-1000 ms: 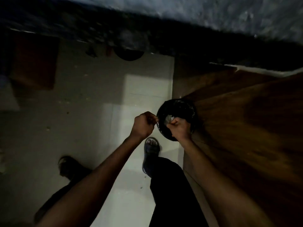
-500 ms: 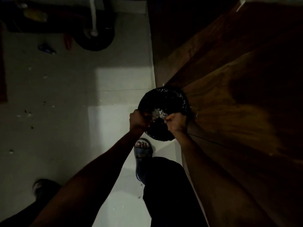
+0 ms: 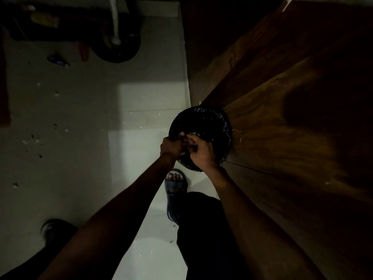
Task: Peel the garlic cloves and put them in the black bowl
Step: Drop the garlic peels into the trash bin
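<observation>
The garlic clove itself I cannot make out as a distinct thing: whatever is being peeled sits hidden between the two sets of fingertips, in poor light. I judge it lies in that pinch, directly above the near-left part of the black bowl (image 3: 210, 126), whose rim shows pale flecks, probably skin fragments. Its long axis cannot be told.

The left hand (image 3: 171, 147) is curled into a fist, thumb side toward the other hand, fingers closed on something small that I take to be the clove or its skin. The right hand (image 3: 199, 151) is likewise curled, fingertips meeting the left's; the two hands touch over the bowl's near edge. Which hand carries the clove and which only pulls skin, I cannot tell.

The relation that matters: the bowl lies just beyond and below both hands, slightly to the right, so the right hand is nearer its centre. Dropping a peeled clove would call only for a short forward reach and letting go.

The bowl rests at the left edge of the wooden surface (image 3: 292, 138). Below, pale floor (image 3: 80, 118) with scattered bits, and a sandalled foot (image 3: 176, 184).
</observation>
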